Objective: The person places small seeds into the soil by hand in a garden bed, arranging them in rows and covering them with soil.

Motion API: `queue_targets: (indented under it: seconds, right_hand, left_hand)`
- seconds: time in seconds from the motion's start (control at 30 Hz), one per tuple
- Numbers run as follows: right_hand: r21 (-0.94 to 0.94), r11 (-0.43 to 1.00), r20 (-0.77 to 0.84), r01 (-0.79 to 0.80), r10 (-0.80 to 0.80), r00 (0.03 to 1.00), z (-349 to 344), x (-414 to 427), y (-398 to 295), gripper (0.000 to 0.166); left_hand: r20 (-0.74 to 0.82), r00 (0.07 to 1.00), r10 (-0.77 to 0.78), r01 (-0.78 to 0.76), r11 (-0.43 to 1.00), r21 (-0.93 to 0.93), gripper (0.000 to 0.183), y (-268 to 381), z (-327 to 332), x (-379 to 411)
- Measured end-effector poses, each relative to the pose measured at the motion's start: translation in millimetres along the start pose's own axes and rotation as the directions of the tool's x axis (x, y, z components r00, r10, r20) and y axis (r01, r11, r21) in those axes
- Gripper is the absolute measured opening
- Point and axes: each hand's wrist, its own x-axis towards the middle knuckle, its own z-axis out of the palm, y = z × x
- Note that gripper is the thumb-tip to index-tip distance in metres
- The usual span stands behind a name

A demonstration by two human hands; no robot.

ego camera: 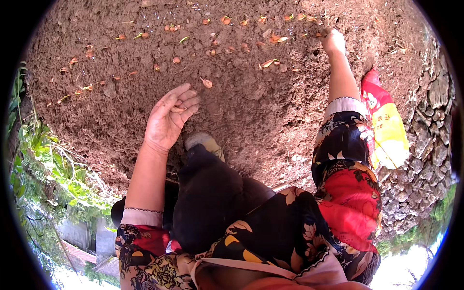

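Observation:
My left hand (173,114) is palm up with its fingers half curled, cradling a small orange-brown bulb (178,109). Farther out, my right hand (333,40) reaches down to the brown tilled soil (246,101), fingers bunched together. Another small bulb (319,34) shows at its fingertips, partly covered by them. Several like bulbs lie in loose rows across the ground, some with green shoots, such as one bulb (226,20) in the far row and a pale one (206,82) just beyond my left hand.
A red and yellow printed plastic bag (389,127) bearing writing lies beside my right arm. Stacked stones or tiles (427,145) border the soil on the right. Green plants (72,174) edge it on the left. My shoe (206,143) rests on the soil.

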Motion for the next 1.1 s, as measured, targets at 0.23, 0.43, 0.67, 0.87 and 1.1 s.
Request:
queue_targets:
  seconds: [0.23, 0.43, 0.67, 0.87, 1.1]
  right_hand:
    - [-0.04, 0.998, -0.045, -0.052, 0.05, 0.998, 31, 12, -6, 0.022]
    - [-0.136, 0.982, 0.23, 0.128, -0.094, 0.969, -1, 16, 2, 0.027]
    - [0.424, 0.835, 0.192, 0.351, -0.461, 0.866, -48, -101, -87, 0.024]
    - [0.297, 0.782, 0.115, 0.549, -0.599, 0.792, 0, -135, -97, 0.018]
    - [0.313, 0.833, -0.088, 0.457, -0.453, 0.887, -26, -115, -62, 0.019]
  left_hand:
    - [-0.021, 1.0, 0.0, 0.0, 1.0, -0.006, 0.045, -4, -2, 2]
    - [-0.003, 1.0, 0.011, -0.011, 0.999, 0.04, 0.045, 2, 9, 8]
    - [-0.078, 0.987, 0.141, -0.143, 0.99, -0.012, 0.045, 18, -19, -15]
    - [-0.061, 0.99, 0.124, -0.126, 0.992, -0.023, 0.044, 19, -18, -14]
    - [-0.079, 0.986, 0.145, -0.145, 0.989, 0.016, 0.043, 17, -12, -20]
